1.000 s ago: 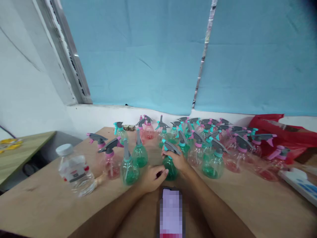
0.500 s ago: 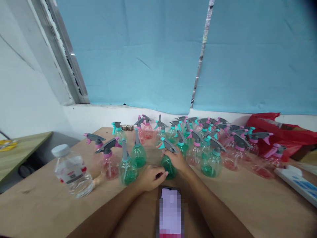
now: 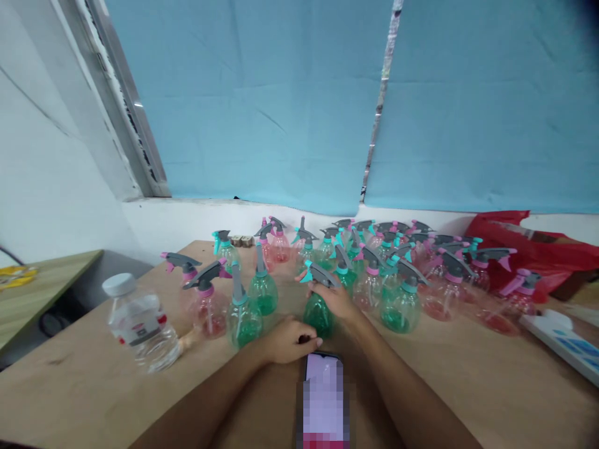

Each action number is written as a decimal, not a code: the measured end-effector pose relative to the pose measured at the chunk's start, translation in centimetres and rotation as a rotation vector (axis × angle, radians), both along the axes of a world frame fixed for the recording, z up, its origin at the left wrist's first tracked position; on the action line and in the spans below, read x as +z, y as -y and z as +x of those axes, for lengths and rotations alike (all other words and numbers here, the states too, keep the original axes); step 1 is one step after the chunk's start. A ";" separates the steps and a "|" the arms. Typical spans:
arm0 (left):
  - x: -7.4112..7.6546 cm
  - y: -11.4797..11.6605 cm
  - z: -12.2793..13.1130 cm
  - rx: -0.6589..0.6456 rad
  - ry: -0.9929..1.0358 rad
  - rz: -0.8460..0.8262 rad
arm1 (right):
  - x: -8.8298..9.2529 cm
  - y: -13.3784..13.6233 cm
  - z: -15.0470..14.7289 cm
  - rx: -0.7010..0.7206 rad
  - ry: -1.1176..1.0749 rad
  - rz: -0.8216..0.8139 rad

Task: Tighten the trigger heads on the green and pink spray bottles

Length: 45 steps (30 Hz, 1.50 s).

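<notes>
A green spray bottle (image 3: 319, 315) with a grey and turquoise head stands upright in the middle of the wooden table (image 3: 224, 386). My right hand (image 3: 334, 298) is wrapped round its neck, just under the spray head. Curled on the table at the bottle's lower left is my left hand (image 3: 291, 340), its thumb pointing towards the bottle's base; whether anything is inside its fingers is hidden. Close in front of both hands lies a phone (image 3: 322, 393), its screen partly pixelated. Left of my left hand stands another green spray bottle (image 3: 245, 324).
Many pink spray bottles (image 3: 442, 299) and green ones (image 3: 400, 312) crowd the back and right. A capped water bottle (image 3: 145, 330) stands at the left. At the right are a red bag (image 3: 538, 249) and a white-blue object (image 3: 566, 343).
My left hand has moved very slightly right and down, towards the phone's top edge. My right hand keeps its hold on the green spray bottle. The view has shifted a little.
</notes>
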State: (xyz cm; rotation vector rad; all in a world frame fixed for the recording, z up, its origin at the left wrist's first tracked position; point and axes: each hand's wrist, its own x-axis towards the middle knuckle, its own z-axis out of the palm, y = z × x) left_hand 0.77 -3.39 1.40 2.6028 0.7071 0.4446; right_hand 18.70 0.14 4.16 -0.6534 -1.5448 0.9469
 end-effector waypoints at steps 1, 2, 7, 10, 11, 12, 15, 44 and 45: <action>0.1 0.0 0.0 -0.005 -0.004 -0.020 | -0.1 0.0 -0.1 -0.022 0.005 -0.002; 0.2 0.0 0.0 -0.004 -0.007 -0.034 | -0.2 0.0 -0.1 -0.048 0.010 -0.005; 0.4 0.2 0.0 0.010 -0.007 -0.048 | -0.2 0.0 -0.4 -0.147 0.008 -0.022; 0.5 0.3 0.0 -0.002 -0.013 -0.033 | 0.1 0.2 -0.4 -0.104 -0.022 -0.034; 0.5 0.3 0.0 -0.003 -0.018 -0.025 | 0.2 0.3 -0.3 -0.076 -0.029 -0.035; 0.4 0.3 0.0 -0.003 -0.023 -0.017 | 0.2 0.4 -0.3 -0.055 -0.033 -0.033; 0.3 0.3 0.0 -0.003 -0.024 0.007 | 0.2 0.5 -0.4 -0.084 -0.041 -0.021; 0.6 0.4 -0.1 -0.015 -0.026 -0.003 | -0.7 0.0 -1.0 -0.145 -0.050 -0.035; 0.6 0.4 -0.1 -0.013 -0.027 -0.001 | -0.8 -0.1 -1.0 -0.145 -0.045 -0.032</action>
